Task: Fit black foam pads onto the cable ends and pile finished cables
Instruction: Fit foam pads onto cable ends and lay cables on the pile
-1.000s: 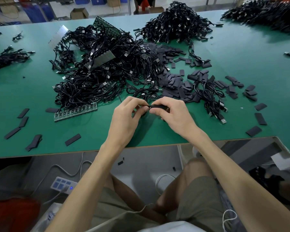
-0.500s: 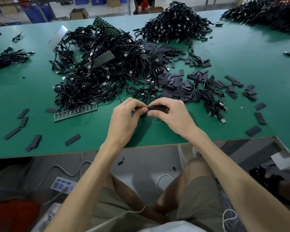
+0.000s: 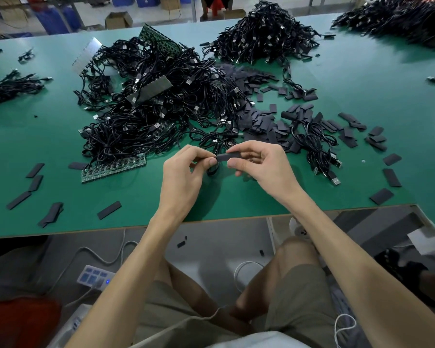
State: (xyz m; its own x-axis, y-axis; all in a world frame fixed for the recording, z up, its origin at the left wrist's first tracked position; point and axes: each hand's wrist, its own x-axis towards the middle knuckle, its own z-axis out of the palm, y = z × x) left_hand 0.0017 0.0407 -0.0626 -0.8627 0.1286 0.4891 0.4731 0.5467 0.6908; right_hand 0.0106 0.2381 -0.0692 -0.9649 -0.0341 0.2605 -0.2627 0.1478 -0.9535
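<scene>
Just in front of the big tangled heap of black cables [image 3: 148,109], above the green tabletop [image 3: 236,197], left hand [image 3: 183,172] pinches a thin black cable [image 3: 212,169], right hand [image 3: 264,167] pinches the flat black foam pad [image 3: 226,156] against its end: mid-fit. Loose pads [image 3: 261,121] right of the heap: plenty left, I'd say.

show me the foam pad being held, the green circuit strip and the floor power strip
foam pad [image 3: 227,156]: head view, middle of its exposed face
green circuit strip [image 3: 114,169]: head view, middle of its length
power strip [image 3: 94,275]: head view, top face

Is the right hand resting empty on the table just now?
No, the right hand pinches a black foam pad together with the left hand.
</scene>
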